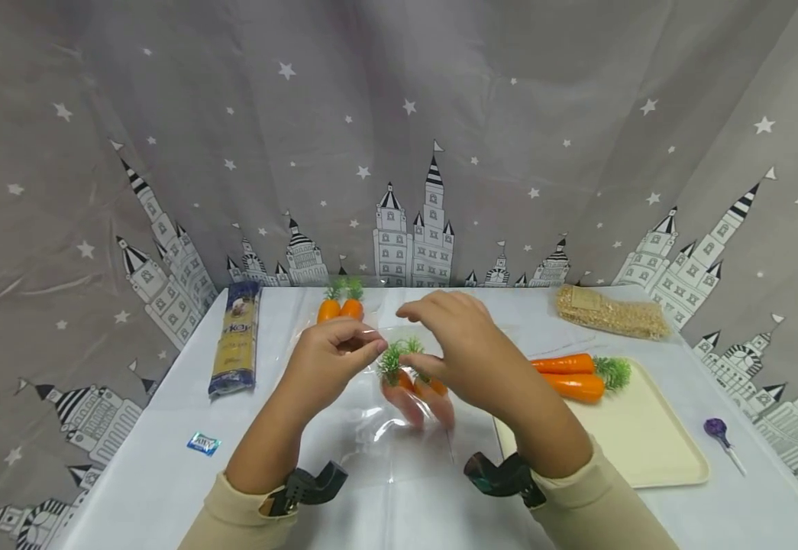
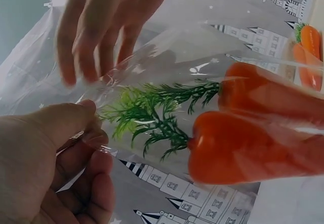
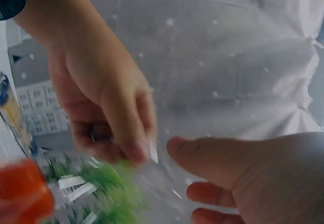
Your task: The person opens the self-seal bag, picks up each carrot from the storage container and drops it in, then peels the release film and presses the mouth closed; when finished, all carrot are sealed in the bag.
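Observation:
A clear plastic bag (image 1: 378, 439) with two toy carrots (image 2: 223, 150) inside hangs upright over the table, leafy tops uppermost. My left hand (image 1: 326, 363) pinches the bag's upper edge between thumb and fingertips, close to the green leaves (image 2: 162, 112). On the bag's other side, my right hand (image 1: 467, 347) is held with its fingers loosely bent and spread apart from the thumb. In the right wrist view, a gap shows between that thumb (image 3: 212, 155) and the left fingertips. The film between the hands looks gathered in the left wrist view.
Another clear bag with two carrots (image 1: 340, 308) lies behind. At right, two loose carrots (image 1: 570, 386) lie on a cream tray (image 1: 653, 451), with a purple lollipop (image 1: 716, 430) beside it and a grain bag (image 1: 612, 312) behind. A pasta packet (image 1: 235, 340) and small blue wrapper (image 1: 203, 443) lie left.

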A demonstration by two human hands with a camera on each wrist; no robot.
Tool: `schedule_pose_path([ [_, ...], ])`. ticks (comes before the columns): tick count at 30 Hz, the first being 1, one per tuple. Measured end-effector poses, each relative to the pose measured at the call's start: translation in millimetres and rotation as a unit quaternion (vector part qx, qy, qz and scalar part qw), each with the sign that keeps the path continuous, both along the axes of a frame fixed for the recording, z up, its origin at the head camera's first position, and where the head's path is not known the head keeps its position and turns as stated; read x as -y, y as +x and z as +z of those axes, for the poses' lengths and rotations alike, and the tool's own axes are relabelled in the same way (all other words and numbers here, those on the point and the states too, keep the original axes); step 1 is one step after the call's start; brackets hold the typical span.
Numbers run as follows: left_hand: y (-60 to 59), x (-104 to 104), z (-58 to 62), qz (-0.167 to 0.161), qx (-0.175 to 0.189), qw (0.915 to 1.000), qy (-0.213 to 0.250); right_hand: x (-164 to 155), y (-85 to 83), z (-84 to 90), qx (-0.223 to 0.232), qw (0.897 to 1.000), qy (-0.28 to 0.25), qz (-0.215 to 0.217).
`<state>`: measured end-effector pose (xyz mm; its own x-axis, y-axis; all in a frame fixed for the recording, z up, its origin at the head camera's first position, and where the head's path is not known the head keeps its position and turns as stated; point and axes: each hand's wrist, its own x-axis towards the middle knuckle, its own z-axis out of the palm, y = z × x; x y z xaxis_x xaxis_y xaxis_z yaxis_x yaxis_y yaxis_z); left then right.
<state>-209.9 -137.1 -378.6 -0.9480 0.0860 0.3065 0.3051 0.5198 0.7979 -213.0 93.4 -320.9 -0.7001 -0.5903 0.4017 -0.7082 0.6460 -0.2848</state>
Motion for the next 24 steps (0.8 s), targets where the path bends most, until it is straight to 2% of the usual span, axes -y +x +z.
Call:
schedule_pose_path([
  [5, 0.8, 1, 0.5, -0.008, -0.014, 0.9999, 0.005, 31, -9.6, 5.1, 0.049, 0.998, 0.042, -0.019],
  [11, 1.2, 4, 1.2, -0.004, -0.024, 0.9996, -0.012, 40, -14.5, 9.0, 0.095, 0.994, 0.061, -0.011],
  [17, 1.7, 3, 2.0, -0.022, -0.041, 0.9989, -0.008, 37, -19.2, 4.2, 0.087, 0.994, 0.065, 0.002],
  [24, 3.0, 4, 2.1, -0.032, -0.050, 0.9977, -0.032, 26, -26.1, -4.5, 0.083, 0.995, 0.059, 0.013],
])
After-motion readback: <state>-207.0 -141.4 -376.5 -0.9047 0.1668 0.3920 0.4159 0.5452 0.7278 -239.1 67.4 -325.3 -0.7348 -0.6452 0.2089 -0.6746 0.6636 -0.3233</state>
